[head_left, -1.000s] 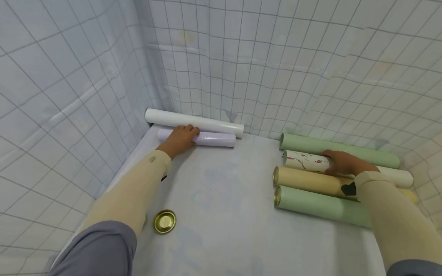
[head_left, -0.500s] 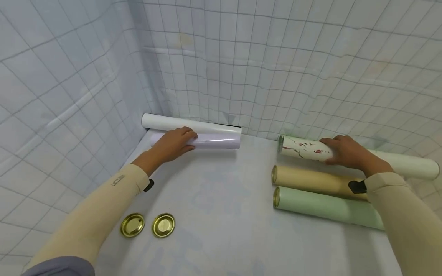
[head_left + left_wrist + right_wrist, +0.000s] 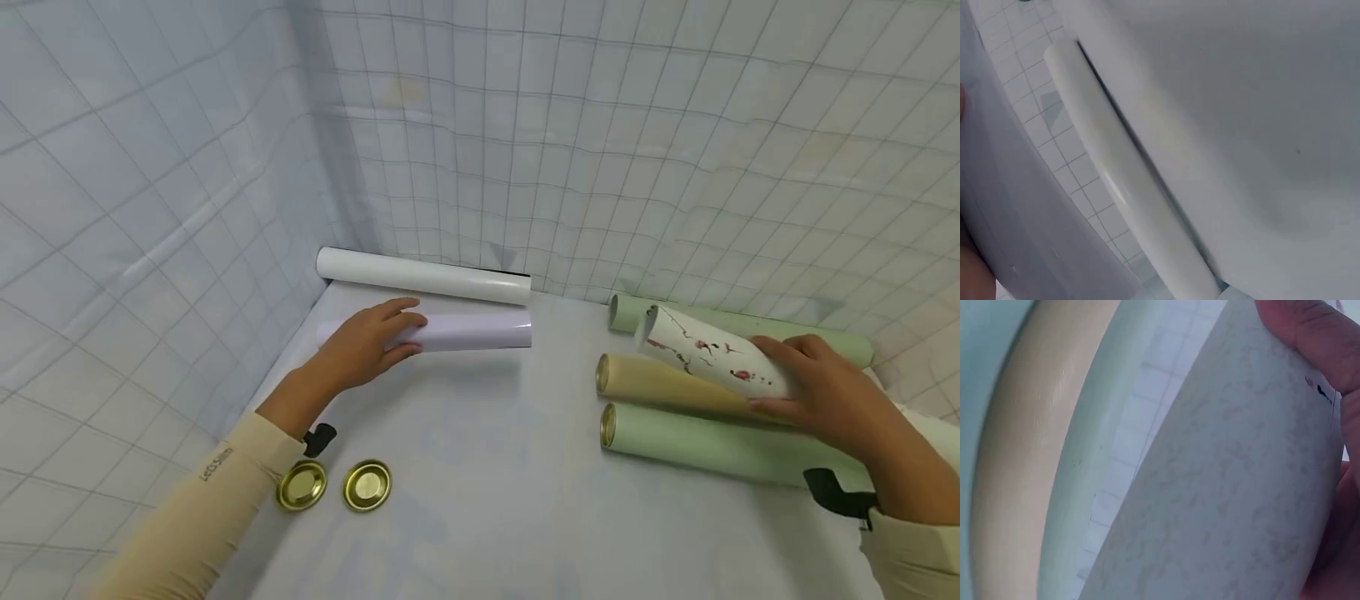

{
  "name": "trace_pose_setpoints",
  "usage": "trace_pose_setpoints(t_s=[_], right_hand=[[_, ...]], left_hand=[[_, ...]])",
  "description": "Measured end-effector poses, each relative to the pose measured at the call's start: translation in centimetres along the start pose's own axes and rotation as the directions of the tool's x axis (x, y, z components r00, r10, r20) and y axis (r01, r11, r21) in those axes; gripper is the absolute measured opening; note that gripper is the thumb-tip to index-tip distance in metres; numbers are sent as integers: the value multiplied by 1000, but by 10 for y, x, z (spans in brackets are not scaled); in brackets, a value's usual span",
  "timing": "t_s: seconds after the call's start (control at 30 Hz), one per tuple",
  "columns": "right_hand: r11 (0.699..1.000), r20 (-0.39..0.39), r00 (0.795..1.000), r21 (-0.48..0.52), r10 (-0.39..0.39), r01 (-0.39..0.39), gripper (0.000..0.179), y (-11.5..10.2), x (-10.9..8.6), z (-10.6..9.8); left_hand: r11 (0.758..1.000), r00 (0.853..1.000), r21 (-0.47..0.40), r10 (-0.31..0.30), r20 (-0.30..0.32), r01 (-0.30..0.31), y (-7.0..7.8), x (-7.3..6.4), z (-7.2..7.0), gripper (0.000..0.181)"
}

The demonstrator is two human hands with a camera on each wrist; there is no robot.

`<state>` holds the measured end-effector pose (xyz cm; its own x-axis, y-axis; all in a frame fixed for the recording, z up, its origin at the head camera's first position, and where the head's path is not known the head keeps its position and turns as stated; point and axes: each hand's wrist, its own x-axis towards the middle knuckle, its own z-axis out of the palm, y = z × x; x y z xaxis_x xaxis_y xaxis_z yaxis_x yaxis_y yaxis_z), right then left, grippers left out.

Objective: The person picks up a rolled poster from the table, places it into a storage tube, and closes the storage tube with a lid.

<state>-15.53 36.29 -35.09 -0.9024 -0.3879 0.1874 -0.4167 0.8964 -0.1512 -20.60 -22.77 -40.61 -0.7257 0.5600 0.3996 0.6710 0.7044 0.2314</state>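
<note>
Lilac roll (image 3: 465,332) and blossom-print tube (image 3: 712,354) were being lifted.
Each was gripped by curled fingers, left hand (image 3: 360,343) and right hand (image 3: 825,392); careful alignment judged needed next.

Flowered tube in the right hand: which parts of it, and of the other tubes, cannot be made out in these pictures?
- Flowered tube: its rear end is hidden by the right hand in the head view; the right wrist view is too close.
- Lilac roll: its left end is covered by the left hand.
- Green tube in front: its right end is behind the right arm.
- Left wrist view: blurred; the white roll shows no detail.
</note>
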Motion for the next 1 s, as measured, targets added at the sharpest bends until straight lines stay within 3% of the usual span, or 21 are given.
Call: trace_pose_setpoints(t_s=[0.17, 0.33, 0.43, 0.6, 1.0], right_hand=[[997, -169, 983, 20, -68, 72, 90, -25, -26, 21], [988, -276, 953, 57, -125, 146, 89, -42, -33, 43], [981, -323, 936, 82, -138, 173, 81, -47, -32, 55], [970, -398, 906, 121, -146, 210, 85, -53, -30, 68], [956, -480, 867, 167, -136, 243, 79, -68, -26, 90]], left_hand=[[998, 997, 3, 63, -42, -63, 8, -3, -4, 40], [993, 989, 17, 115, -92, -114, 14, -14, -8, 40], [990, 983, 28, 138, -121, -136, 16, -15, -13, 41], [984, 976, 46, 175, -132, -171, 21, -11, -25, 44], [958, 951, 70, 284, -124, -277, 38, -14, -39, 40]])
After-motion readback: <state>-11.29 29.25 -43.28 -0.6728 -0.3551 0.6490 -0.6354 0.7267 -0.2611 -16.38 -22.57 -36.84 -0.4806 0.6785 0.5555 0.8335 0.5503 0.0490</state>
